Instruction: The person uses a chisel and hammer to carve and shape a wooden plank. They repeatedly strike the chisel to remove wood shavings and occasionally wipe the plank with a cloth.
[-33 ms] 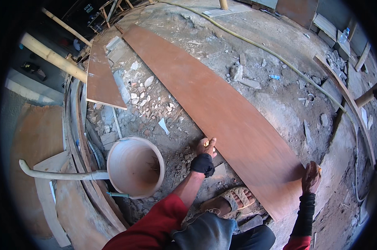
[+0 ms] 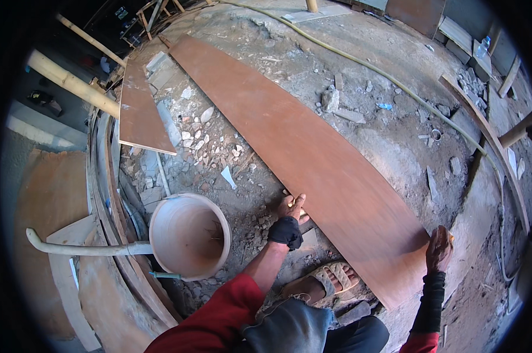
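Observation:
A long brown plywood board lies slantwise over the rubble, from far left to near right. My left hand, in a black wristband, is closed at its left edge with the thumb on top. Something small and yellow shows by those fingers; its kind is unclear. At the opposite edge, near the close end, my right hand grips the board, its far fingers hidden. A bit of orange-yellow shows beside it too. My sandalled foot stands close to the board's near end.
A pale round bucket with a long pole handle stands left of my arm. Behind it lies a shorter brown board. Curved planks run down the left. A yellowish hose crosses the rubble ground, and a curved strip lies at right.
The view has shifted very slightly, so the surroundings sit a little further left. Both hands keep their places on the board.

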`<action>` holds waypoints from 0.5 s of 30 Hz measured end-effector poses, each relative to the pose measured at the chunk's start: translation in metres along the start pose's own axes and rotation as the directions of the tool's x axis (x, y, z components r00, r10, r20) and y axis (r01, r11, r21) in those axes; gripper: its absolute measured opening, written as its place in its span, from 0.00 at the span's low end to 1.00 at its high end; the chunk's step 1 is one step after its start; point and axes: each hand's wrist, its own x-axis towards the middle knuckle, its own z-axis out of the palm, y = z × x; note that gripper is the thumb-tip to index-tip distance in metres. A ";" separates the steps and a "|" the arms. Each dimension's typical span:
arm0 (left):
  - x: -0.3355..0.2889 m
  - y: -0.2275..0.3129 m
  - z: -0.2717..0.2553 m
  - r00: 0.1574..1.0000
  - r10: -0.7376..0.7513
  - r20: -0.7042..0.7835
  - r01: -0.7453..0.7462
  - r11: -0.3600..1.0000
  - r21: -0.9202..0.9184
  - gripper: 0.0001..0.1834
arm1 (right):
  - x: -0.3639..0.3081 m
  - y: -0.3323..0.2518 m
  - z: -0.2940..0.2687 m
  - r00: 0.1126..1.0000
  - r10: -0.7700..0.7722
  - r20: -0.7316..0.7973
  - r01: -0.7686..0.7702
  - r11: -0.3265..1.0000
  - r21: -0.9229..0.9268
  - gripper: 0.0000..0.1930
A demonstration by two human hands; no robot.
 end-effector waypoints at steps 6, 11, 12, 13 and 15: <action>0.000 0.010 -0.003 0.946 -0.041 0.322 0.106 0.977 -0.187 0.22 | -0.047 0.028 -0.044 0.954 0.269 -0.131 -0.252 0.958 0.136 0.16; 0.012 0.000 -0.011 0.950 -0.201 0.237 0.265 0.924 -0.276 0.33 | -0.136 0.058 -0.071 0.794 0.597 -0.111 -0.588 0.802 0.107 0.18; 0.011 -0.002 -0.011 0.935 -0.180 0.306 0.267 0.924 -0.272 0.34 | -0.152 0.059 -0.073 0.769 0.631 -0.107 -0.619 0.775 0.127 0.18; 0.012 0.000 -0.011 0.940 -0.172 0.295 0.261 0.919 -0.295 0.36 | -0.163 0.060 -0.073 0.698 0.714 -0.064 -0.701 0.698 0.143 0.18; 0.012 0.003 -0.009 0.922 -0.135 0.362 0.250 0.922 -0.295 0.37 | -0.187 0.052 -0.072 0.667 0.745 0.020 -0.739 0.658 0.140 0.19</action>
